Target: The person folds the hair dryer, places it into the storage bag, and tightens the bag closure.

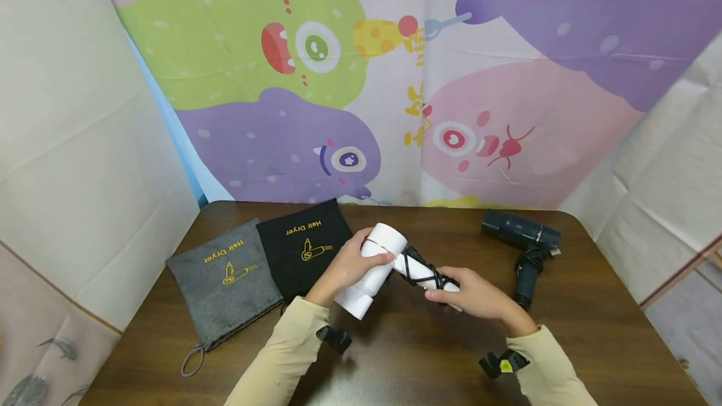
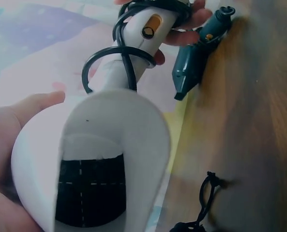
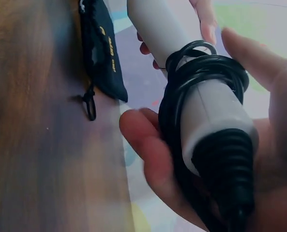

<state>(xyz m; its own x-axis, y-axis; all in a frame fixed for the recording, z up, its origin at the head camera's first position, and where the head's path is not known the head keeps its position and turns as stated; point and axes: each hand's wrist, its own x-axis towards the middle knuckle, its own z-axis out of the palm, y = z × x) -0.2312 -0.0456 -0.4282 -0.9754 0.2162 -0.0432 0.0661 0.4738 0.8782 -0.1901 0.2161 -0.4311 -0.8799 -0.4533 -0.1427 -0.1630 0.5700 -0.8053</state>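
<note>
A white hair dryer (image 1: 369, 281) is held up over the table between both hands. My left hand (image 1: 351, 262) grips its barrel, thumb across the top near the handle joint. Around the lower end of the handle curl the fingers of my right hand (image 1: 474, 293). A black cord (image 3: 172, 104) is wound in loops about that handle, and its ribbed sleeve (image 3: 225, 164) leaves the handle's end beside the right palm. In the left wrist view, the dryer's open nozzle (image 2: 145, 130) faces the camera. Some right fingers are hidden behind the handle.
On the wooden table (image 1: 406, 356), a grey drawstring bag (image 1: 205, 293) and a black drawstring bag (image 1: 282, 255), both printed "Hair Dryer", lie flat at left. A dark blue-grey hair dryer (image 1: 510, 229) with its cord wrapped lies at right. A cartoon-printed cloth (image 1: 395, 161) hangs behind.
</note>
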